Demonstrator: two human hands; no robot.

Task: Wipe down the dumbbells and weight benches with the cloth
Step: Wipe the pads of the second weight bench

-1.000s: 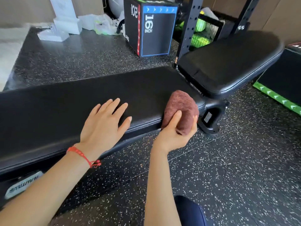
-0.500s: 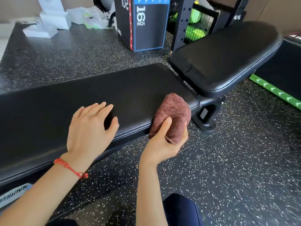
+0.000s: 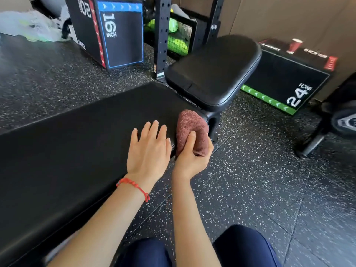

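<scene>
A black weight bench runs across the floor, with a long flat pad (image 3: 73, 143) and a raised seat pad (image 3: 213, 74) beyond it. My right hand (image 3: 189, 157) grips a reddish-brown cloth (image 3: 190, 128) pressed against the near right corner of the long pad, by the gap between the pads. My left hand (image 3: 149, 149) lies flat on the long pad with fingers spread, right beside the cloth; a red bracelet circles its wrist. A dumbbell (image 3: 344, 120) shows partly at the right edge, on a low rack.
A black plyo box marked 16 inch (image 3: 113, 31) stands behind the bench, next to a black rack upright (image 3: 161, 35) and a wire basket of green balls (image 3: 177, 35). Another box marked 24 inch (image 3: 285, 78) lies at the right. My knees (image 3: 242, 247) are below.
My left hand has slid right along the pad until it sits beside the cloth. The view has shifted right, bringing the 24 inch box and dumbbell into sight. The cloth stays at the pad's corner.
</scene>
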